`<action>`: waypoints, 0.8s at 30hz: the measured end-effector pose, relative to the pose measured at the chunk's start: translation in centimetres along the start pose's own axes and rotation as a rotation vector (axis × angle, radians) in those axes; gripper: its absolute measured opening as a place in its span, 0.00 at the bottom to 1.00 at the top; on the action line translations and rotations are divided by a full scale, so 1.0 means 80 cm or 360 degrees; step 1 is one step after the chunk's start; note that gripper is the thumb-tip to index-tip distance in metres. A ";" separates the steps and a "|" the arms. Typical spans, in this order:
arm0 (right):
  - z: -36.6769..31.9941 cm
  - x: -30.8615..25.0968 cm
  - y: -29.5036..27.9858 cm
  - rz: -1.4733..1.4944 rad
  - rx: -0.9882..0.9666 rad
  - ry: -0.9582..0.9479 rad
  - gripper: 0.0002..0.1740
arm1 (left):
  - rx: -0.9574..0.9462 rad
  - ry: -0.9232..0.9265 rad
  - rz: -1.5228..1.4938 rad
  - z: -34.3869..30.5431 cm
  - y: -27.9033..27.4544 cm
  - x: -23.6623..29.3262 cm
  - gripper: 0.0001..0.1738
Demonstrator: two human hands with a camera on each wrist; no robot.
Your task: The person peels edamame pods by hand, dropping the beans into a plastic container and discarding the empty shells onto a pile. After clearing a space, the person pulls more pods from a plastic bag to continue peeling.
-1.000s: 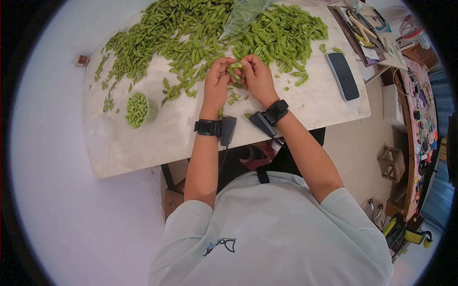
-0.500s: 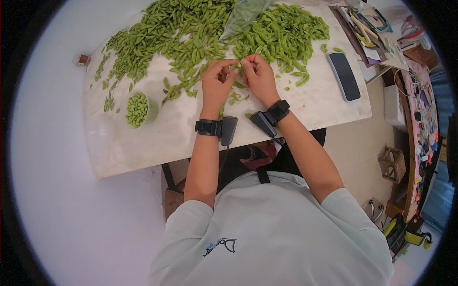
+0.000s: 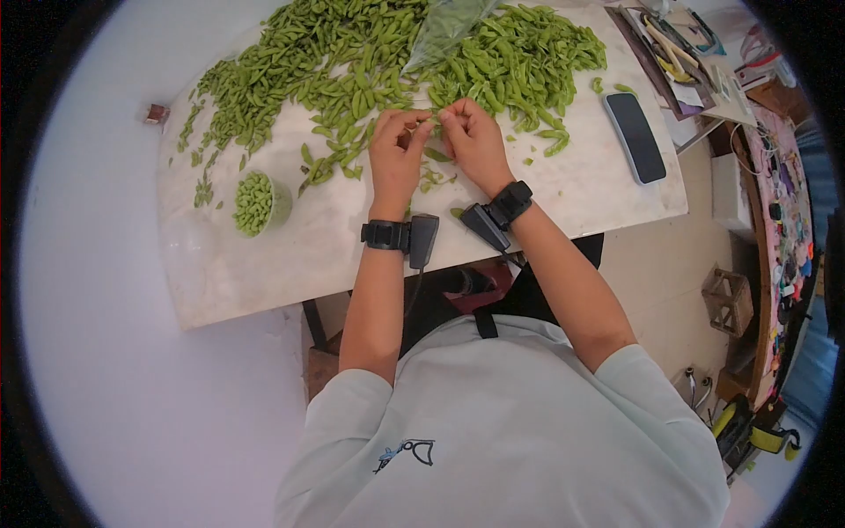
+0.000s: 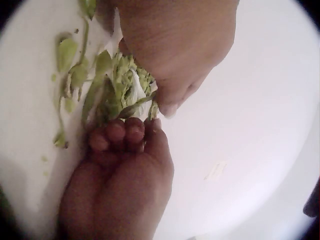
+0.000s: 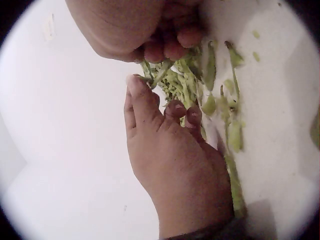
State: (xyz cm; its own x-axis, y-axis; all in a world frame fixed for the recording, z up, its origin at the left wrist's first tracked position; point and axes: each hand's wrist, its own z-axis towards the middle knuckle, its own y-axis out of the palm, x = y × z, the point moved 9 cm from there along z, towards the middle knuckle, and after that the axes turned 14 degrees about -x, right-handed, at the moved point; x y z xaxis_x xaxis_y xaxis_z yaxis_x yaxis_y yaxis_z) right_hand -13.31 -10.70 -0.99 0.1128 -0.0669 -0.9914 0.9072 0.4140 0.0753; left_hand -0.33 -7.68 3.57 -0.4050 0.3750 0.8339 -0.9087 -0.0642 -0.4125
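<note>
Both hands meet over the near side of the bean heap, fingertips close together, a small green pod (image 5: 161, 74) between them. The left hand (image 3: 394, 158) pinches it between thumb and forefinger, its other fingers curled; the right hand (image 3: 475, 150) grips its far end in a narrow pinch. Plump, matt-green pods (image 3: 352, 53) spread across the far side of the smooth, pale table (image 3: 290, 273), with a crinkly clear plastic bag (image 3: 449, 31) on them. At left, a round translucent cup (image 3: 282, 204) of shelled beans (image 3: 253, 202) stands well apart from the hands. A dark-screened phone (image 3: 635, 141) lies near the right edge. Dark lettering on the pale shirt (image 3: 528, 422) starts "Do"; the rest is unclear.
</note>
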 end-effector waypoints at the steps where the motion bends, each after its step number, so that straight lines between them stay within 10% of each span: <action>1: 0.000 0.000 0.000 0.0008 0.0007 0.0008 0.09 | 0.0057 0.0060 0.0007 -0.001 -0.004 0.001 0.07; 9: -0.001 0.001 -0.004 -0.0032 0.0042 0.0037 0.09 | 0.0605 -0.0142 -0.0446 -0.055 -0.098 -0.007 0.07; 17: 0.002 -0.001 0.002 -0.0019 0.0013 0.0025 0.09 | 0.0462 -0.0604 0.1088 -0.105 -0.260 0.030 0.09; 24: 0.003 0.001 0.000 -0.0001 0.0006 -0.0025 0.08 | 0.0391 -0.0759 0.1447 -0.118 -0.291 -0.001 0.08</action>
State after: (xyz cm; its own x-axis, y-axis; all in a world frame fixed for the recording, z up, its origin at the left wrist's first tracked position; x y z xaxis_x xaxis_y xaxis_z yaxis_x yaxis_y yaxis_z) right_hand -13.24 -10.90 -1.05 0.1184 -0.0815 -0.9896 0.9089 0.4102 0.0750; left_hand 21.80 2.52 9.62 -0.8933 -0.3072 0.3282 -0.2173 -0.3440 -0.9135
